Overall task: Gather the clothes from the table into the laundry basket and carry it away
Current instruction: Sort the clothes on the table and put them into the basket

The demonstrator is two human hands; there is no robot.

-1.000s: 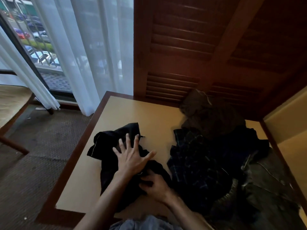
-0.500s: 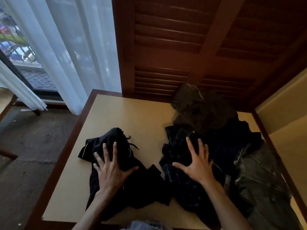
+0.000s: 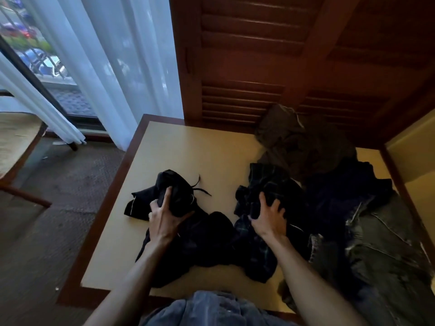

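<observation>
A black garment [image 3: 202,234] lies crumpled on the left half of the tan table [image 3: 188,151]. My left hand [image 3: 164,215] is closed around a bunch of its fabric. To its right lies a dark plaid shirt [image 3: 266,252]; my right hand [image 3: 268,217] grips its cloth with curled fingers. Behind the shirt sit a brown garment [image 3: 303,142] and a navy one [image 3: 346,184], and grey-green jeans [image 3: 386,250] cover the right side. No laundry basket is in view.
A wooden louvred panel [image 3: 259,55] stands behind the table. White curtains [image 3: 106,55] hang at the left before a window. A wooden chair [image 3: 16,147] stands on the carpet at the far left. A yellow wall [image 3: 414,156] borders the table's right side.
Both hands lay flat with spread fingers half a second ago; now each has closed on cloth. One second ago my right hand was near the black garment; it moved right to the plaid shirt.
</observation>
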